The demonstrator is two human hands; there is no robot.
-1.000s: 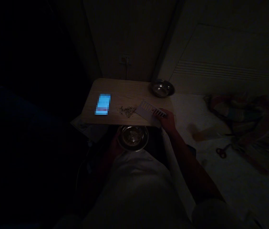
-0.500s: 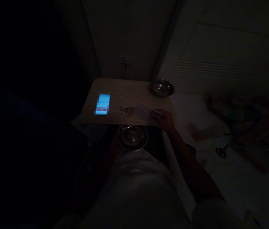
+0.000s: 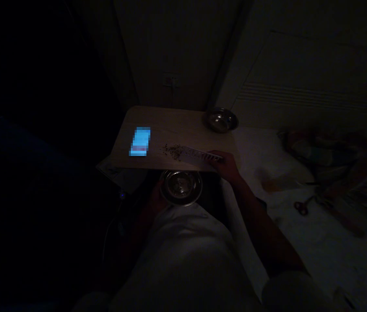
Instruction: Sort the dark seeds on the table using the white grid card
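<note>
A dim room is lit chiefly by a bright, pixelated screen (image 3: 139, 141) on a small wood-topped table (image 3: 157, 119) standing against a wall. At the centre, a pale, slotted flat tool (image 3: 194, 159) lies low over the table's near right part, its left end meeting a loose scatter of small dark grains (image 3: 172, 151). Compared with one second earlier, the tool presents a narrower face to view, and its left end has shifted leftward to the grains, whose right margin has drawn in. The right hand (image 3: 227, 165) is closed around the tool's right end.

Below the table's near edge, the left hand (image 3: 159, 197) is closed on the left side of a wide-rimmed metal bowl (image 3: 198, 188), its fingers partly lost in shadow; this bowl keeps nearly the same position. Small flecks show on its floor, too dim to identify. A second metal bowl (image 3: 221, 120), upright at the table's far right corner, shows bright reflections inside.

Farther out are a wall socket (image 3: 171, 80) behind the table and, to the right, scissors (image 3: 300, 208) on a pale surface (image 3: 287, 238).
</note>
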